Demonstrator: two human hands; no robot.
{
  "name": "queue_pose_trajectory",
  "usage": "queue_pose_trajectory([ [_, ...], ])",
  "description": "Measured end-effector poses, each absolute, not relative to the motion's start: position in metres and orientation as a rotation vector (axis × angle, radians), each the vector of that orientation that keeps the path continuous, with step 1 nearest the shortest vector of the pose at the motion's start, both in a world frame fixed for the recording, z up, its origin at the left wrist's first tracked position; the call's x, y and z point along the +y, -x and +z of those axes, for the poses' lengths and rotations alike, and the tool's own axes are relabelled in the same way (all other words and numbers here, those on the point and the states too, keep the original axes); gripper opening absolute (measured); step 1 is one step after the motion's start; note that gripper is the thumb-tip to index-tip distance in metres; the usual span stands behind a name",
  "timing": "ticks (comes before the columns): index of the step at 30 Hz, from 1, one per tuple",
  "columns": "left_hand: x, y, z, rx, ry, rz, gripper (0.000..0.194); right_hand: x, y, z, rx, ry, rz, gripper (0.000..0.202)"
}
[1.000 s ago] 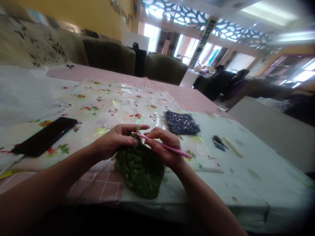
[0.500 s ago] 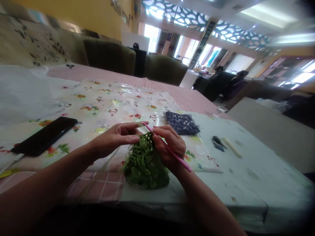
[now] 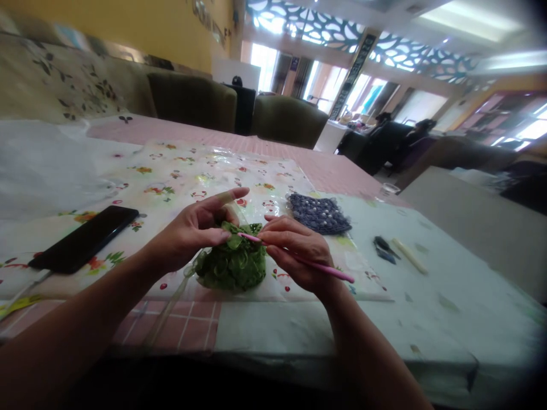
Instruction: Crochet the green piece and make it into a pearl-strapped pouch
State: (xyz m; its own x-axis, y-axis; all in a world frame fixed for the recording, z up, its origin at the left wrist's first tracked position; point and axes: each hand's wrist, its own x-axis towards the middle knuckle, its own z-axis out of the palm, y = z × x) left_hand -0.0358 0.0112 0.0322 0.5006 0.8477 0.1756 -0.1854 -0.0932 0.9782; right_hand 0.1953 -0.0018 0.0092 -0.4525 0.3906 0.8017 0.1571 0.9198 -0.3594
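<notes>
My left hand (image 3: 192, 233) pinches the upper left edge of a ruffled green crochet piece (image 3: 235, 265) between thumb and fingers, its index finger stretched out. A pale translucent ribbon (image 3: 241, 213) runs by that finger, and another length trails down at the left toward the table's front edge. In my right hand (image 3: 301, 250) is a pink crochet hook (image 3: 327, 271), held like a pen. The hook's tip meets the top of the green piece beside my left thumb. Whether a loop lies on the hook is too small to tell.
A black phone (image 3: 85, 238) with a white cable lies at the left. Beyond my right hand sits a dark blue beaded crochet piece (image 3: 319, 214). Small dark scissors (image 3: 384, 249) and a cream stick (image 3: 409, 255) lie at the right. Armchairs (image 3: 290, 121) line the far edge.
The green piece has swung up and to the left. My left index finger has lifted away from the hook. My right hand has turned the hook flatter, its tip now lower.
</notes>
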Motion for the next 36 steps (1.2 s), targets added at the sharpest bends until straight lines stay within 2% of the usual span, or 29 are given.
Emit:
queue_pose_trajectory([
  [4,0.009,0.034,0.030,0.707,-1.584,1.038,0.068,-0.001,-0.197,0.012,-2.113,0.417,0.146,0.013],
  [10,0.001,0.021,0.023,0.958,-1.984,1.184,0.066,-0.001,-0.185,0.001,-2.164,0.620,-0.369,0.012],
  [17,-0.009,0.004,0.014,1.020,-1.777,1.280,0.070,-0.010,-0.161,-0.019,-1.985,0.884,-0.622,0.019],
  [21,-0.003,0.002,0.010,0.827,-1.277,1.154,0.075,-0.012,-0.159,-0.027,-1.917,0.873,-0.579,0.013],
  [24,0.003,0.006,0.010,0.694,-1.048,0.969,0.072,-0.010,-0.163,-0.030,-1.896,0.765,-0.569,0.007],
  [31,0.011,0.021,0.015,0.610,-1.027,0.810,0.087,-0.004,-0.171,-0.025,-1.874,0.492,-0.244,0.011],
  [36,0.020,0.031,0.021,0.630,-1.145,0.883,0.080,-0.007,-0.181,-0.011,-1.876,0.556,0.124,0.008],
])
